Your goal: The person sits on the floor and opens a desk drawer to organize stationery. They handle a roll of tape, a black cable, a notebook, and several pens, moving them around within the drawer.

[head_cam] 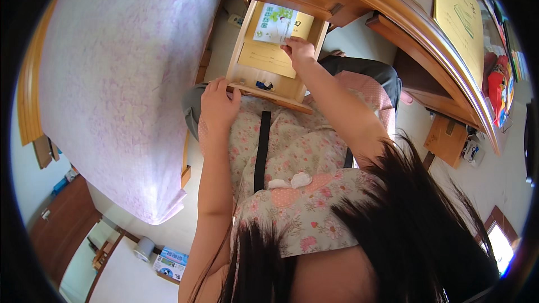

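A wooden drawer [236, 52] is pulled out over my lap. My left hand [220, 103] rests over the left end of its front panel, fingers over the top edge. My right hand [299, 50] reaches inside, thumb and fingertips pinching the lower right corner of a white and green booklet [269, 23]. This booklet lies over yellow paper notebooks [267, 59], which bear writing. Near the drawer's front lies a small dark blue object [264, 85], too small to name, with a tiny pale item to its left.
A bed with a pale patterned cover [118, 84] stands at the left. The wooden desk [421, 6] curves above and to the right, with a yellow notebook [461, 17] and a red packet [498, 88] on top. A cardboard box [446, 141] sits low at the right.
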